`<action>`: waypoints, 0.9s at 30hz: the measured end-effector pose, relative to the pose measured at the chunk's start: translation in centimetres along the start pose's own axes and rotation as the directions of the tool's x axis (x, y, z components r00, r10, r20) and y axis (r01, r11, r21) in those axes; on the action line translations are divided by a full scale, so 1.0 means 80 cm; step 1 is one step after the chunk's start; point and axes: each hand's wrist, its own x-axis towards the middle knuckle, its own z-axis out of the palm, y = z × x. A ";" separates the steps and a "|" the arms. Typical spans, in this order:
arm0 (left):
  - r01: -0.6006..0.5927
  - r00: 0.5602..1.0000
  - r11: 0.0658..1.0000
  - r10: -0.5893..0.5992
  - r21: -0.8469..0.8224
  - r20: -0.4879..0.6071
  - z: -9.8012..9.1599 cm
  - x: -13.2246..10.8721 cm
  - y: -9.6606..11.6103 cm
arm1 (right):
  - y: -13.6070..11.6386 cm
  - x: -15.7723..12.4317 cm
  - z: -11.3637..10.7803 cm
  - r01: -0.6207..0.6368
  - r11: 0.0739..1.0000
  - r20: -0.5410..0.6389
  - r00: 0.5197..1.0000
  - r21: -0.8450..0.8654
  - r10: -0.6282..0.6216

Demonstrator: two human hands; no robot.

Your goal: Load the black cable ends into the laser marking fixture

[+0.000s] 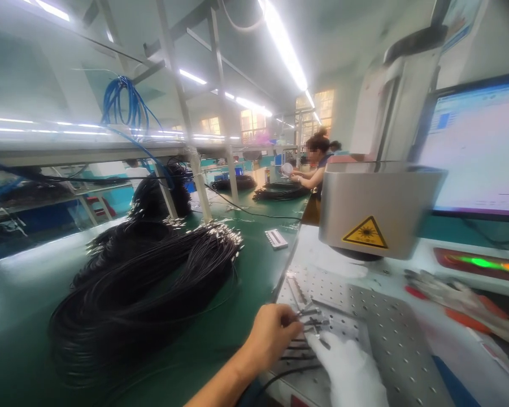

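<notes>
My bare left hand (272, 332) is closed, thumb and forefinger pinched at the metal connector ends (316, 323) of several black cables (299, 357). These cables lie side by side at the near left of a perforated metal plate (396, 322). My right hand (349, 370), in a white glove, closes on the same cable ends from the right; its fingertips are blurred. Above the plate hangs a grey marking-machine head (379, 203) with a yellow laser warning triangle. Large coils of black cable (152, 282) with silvery ends lie on the green table to the left.
A small white slotted block (276, 239) rests on the green table (254, 265). Used gloves (457, 299) lie at right, below a lit indicator panel (483, 263) and a monitor (483, 147). Metal shelf posts (201, 192) rise at left. Another person (317, 164) works further back.
</notes>
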 end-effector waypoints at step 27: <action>0.083 0.983 0.758 -0.168 0.647 0.071 0.000 -0.008 0.021 | 0.009 -0.011 -0.010 0.093 0.996 -0.065 0.993 -0.004 -0.094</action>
